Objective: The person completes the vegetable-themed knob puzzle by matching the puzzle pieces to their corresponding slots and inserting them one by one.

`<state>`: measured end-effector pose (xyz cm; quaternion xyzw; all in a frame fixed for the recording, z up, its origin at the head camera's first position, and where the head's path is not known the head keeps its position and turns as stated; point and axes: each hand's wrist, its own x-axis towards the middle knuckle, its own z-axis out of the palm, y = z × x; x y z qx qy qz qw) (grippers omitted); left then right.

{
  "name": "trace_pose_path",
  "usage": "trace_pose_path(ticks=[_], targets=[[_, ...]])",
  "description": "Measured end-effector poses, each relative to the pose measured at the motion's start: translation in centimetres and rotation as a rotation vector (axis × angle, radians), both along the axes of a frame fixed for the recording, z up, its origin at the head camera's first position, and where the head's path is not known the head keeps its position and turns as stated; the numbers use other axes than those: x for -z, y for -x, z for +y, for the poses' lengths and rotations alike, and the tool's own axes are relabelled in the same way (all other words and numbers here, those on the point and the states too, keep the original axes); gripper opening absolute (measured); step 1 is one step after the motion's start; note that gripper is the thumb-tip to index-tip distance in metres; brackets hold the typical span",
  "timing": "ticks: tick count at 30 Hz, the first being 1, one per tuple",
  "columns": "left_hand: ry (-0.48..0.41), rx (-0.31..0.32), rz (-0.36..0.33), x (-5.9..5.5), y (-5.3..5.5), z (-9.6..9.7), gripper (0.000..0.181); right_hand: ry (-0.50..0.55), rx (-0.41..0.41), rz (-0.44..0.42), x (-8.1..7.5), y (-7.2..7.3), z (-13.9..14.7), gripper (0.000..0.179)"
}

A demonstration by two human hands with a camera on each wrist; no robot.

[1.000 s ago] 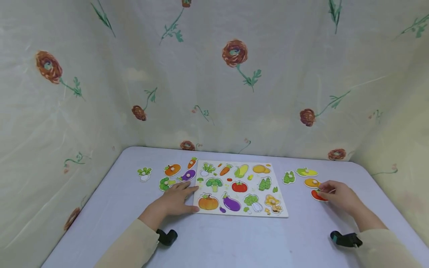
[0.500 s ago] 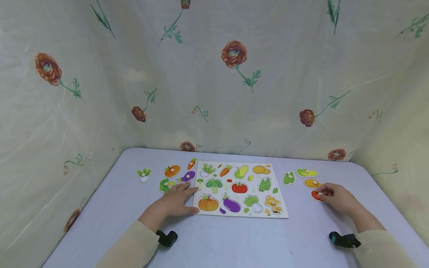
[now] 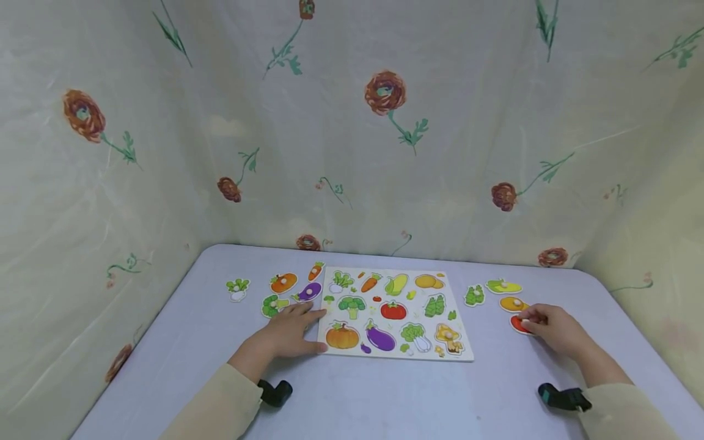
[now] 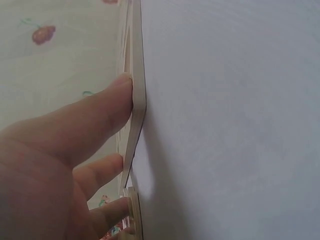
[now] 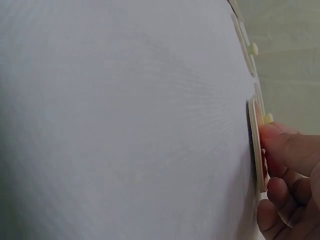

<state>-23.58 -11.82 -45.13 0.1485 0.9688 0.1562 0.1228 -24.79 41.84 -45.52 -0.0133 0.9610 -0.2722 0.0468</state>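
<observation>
A white vegetable puzzle board [image 3: 396, 357] lies mid-table, with printed vegetable shapes. My left hand [image 3: 288, 333] rests at its left edge, fingers spread and thumb by the near corner; in the left wrist view the thumb [image 4: 107, 107] touches the board's edge. Beside those fingers lie an eggplant piece [image 3: 309, 291] and a broccoli piece [image 3: 269, 305]. At the right, my right hand [image 3: 558, 327] pinches a tomato puzzle piece [image 3: 517, 324], partly covered by the fingers. In the right wrist view this tomato piece [image 5: 256, 145] is seen edge-on, close to the tabletop.
Left of the board are a radish piece [image 3: 238, 289], a pumpkin piece [image 3: 283, 282] and a carrot piece [image 3: 316, 271]. On the right lie a green piece [image 3: 474, 295], a corn piece [image 3: 503, 285] and a yellow-orange piece [image 3: 511, 304]. A flowered cloth [image 3: 352, 153] hangs behind the table.
My right hand has shifted slightly to the left at the tomato piece, its fingers drawing closer about it. My left hand has stayed on the board's edge.
</observation>
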Motion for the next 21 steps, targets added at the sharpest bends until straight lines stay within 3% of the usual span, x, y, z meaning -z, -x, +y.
trace_pose_path(ticks=[21], targets=[[-0.007,0.005,0.008,0.3,0.2,-0.1,0.078,0.002,-0.03,0.084,-3.5,-2.1,-4.0,0.025]])
